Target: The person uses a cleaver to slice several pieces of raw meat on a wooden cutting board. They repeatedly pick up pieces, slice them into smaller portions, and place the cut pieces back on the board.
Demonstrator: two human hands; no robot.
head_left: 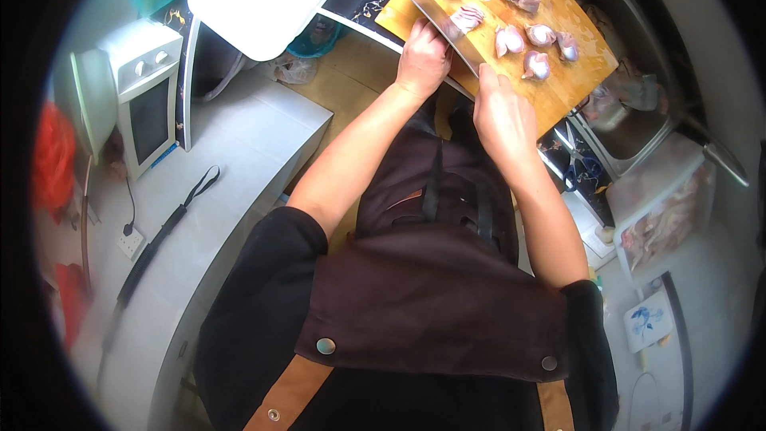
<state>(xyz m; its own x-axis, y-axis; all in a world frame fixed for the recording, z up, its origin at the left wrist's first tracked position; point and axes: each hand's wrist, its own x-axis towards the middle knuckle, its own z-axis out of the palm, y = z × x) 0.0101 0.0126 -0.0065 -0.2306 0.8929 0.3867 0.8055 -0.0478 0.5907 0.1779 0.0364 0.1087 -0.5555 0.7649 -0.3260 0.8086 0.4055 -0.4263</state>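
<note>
A wooden cutting board (558, 40) lies at the top, with several pale pink pieces of raw meat (537, 65) spread over it. My right hand (504, 114) is closed round the handle end of a broad-bladed kitchen knife (443, 20), whose blade slants up and left across the board's near left part. Just beyond the blade lies one striped piece of meat (467, 19). My left hand (424, 57) is on the near side of the blade, at the board's edge, fingers curled; anything inside them is hidden.
A white plastic tub (267, 0) stands left of the board. To the right is a metal sink (618, 0) with wet, bagged-looking contents. Blue-handled scissors (578, 161) lie near the board's right corner, beside a clear container of meat (666, 215). A white oven (148, 96) sits far left.
</note>
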